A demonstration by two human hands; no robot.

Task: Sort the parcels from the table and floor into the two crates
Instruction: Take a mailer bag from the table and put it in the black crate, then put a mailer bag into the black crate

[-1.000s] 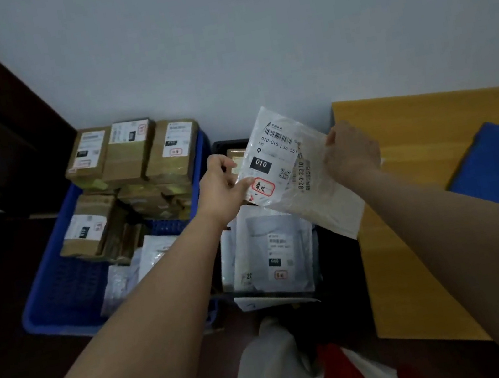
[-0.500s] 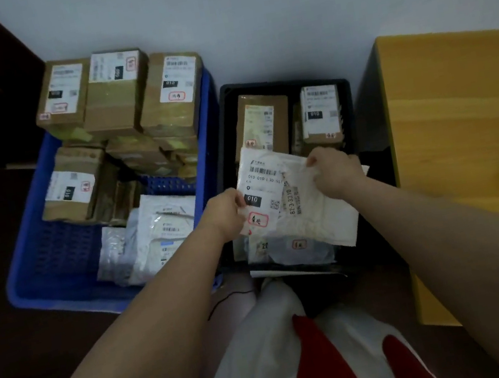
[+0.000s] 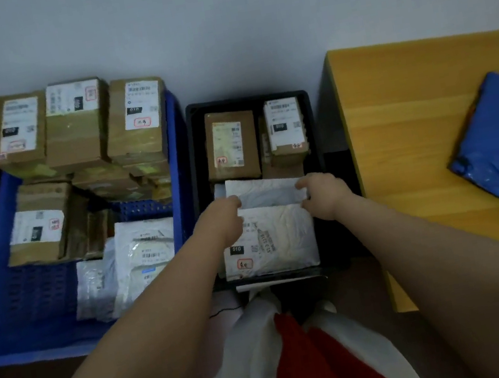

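Both hands, left (image 3: 225, 217) and right (image 3: 325, 194), gripped one white plastic mailer (image 3: 279, 236) inside the black plastic crate (image 3: 319, 157) beside two brown cardboard boxes (image 3: 230, 144).

White mailer (image 3: 278, 240), earlier held up in the air between both hands, now lies flat in the black crate (image 3: 314, 131). Left hand (image 3: 225, 217) and right hand (image 3: 325, 196) have dropped with it, each pinching a far corner.
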